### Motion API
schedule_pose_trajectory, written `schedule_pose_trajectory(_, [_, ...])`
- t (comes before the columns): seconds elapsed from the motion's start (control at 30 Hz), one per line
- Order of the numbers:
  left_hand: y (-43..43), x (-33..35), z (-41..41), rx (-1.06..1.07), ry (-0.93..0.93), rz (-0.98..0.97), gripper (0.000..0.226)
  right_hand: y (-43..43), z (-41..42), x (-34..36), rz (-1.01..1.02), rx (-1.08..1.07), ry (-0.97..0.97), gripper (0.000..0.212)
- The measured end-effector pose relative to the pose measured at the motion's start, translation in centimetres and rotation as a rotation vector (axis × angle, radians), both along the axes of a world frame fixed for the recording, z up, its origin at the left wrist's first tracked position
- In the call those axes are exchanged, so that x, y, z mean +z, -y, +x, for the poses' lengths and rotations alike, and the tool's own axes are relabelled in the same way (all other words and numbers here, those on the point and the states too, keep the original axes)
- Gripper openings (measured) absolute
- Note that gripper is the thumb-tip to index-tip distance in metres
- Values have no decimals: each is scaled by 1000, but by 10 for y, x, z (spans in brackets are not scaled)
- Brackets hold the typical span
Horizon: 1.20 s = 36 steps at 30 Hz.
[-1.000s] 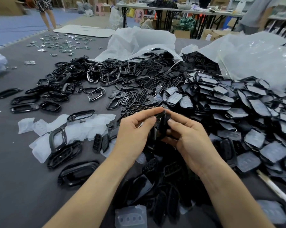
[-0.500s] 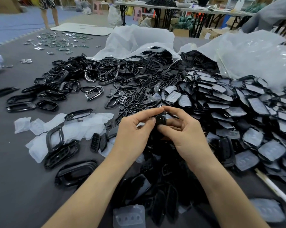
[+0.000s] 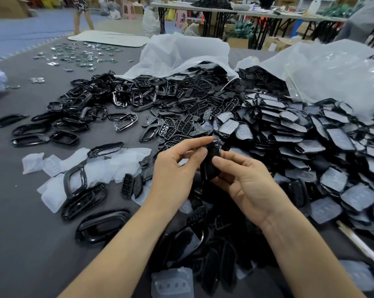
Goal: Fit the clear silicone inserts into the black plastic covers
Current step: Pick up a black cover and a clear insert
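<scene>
Both hands meet over the grey table, holding one black plastic cover (image 3: 210, 162) on edge between them. My left hand (image 3: 177, 175) pinches its upper end with thumb and forefinger. My right hand (image 3: 248, 183) grips its lower side, thumb pressed on the cover's face. Whether a clear insert sits in this cover is hidden. Loose clear silicone inserts (image 3: 121, 162) lie in a patch to the left. One more insert (image 3: 173, 282) lies near the front edge. A heap of covers with inserts fitted (image 3: 310, 147) spreads on the right.
Black frames and covers (image 3: 117, 104) are strewn behind the hands, spilling from white plastic bags (image 3: 181, 52). Larger black shells (image 3: 102, 226) lie front left. Small metal parts (image 3: 80, 54) are scattered far left. A white stick (image 3: 362, 246) lies at the right. A person stands far back.
The cover has been turned in my hands and stands more on edge. My left thumb and forefinger have risen to pinch its top; my right thumb has slid onto its face.
</scene>
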<state>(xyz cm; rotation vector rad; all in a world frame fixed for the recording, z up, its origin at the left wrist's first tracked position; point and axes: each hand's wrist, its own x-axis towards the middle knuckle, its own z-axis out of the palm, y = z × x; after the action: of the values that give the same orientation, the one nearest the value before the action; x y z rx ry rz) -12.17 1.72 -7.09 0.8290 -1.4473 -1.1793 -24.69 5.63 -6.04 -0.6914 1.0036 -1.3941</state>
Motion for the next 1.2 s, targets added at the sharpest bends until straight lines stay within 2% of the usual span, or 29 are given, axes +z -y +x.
schedule_pose_trajectory(0.1, [-1, 0, 0, -27, -29, 25, 28, 1, -1, -1, 23, -40, 32, 8])
schedule_pose_trajectory(0.2, [-2, 0, -2, -95, -36, 67, 30, 2, -2, -4, 65, -79, 68, 24])
schedule_pose_trajectory(0.33, [-2, -2, -3, -134, -114, 144, 33, 4, -2, -4, 92, -83, 110, 28])
schedule_pose_trajectory(0.53, [-2, -6, -5, -128, -241, 222, 36, 5, 0, -5, 83, -103, 119, 22])
schedule_pose_trajectory(0.73, [1, -5, -2, -166, -347, 268, 41, 2, 2, -3, 33, -83, 59, 24])
schedule_pose_trajectory(1.0, [2, -5, -1, -187, -375, 304, 34, 0, 4, -2, -64, -44, 49, 19])
schedule_pose_trajectory(1.07, [2, -5, -3, -181, -348, 266, 31, 0, 2, -2, -122, -77, -55, 17])
schedule_pose_trajectory(1.13, [1, -5, -5, -144, -294, 208, 29, 0, -1, -2, -194, -143, -278, 10])
schedule_pose_trajectory(1.2, [1, -5, -4, -108, -247, 184, 22, 0, -3, -2, -268, -192, -462, 17])
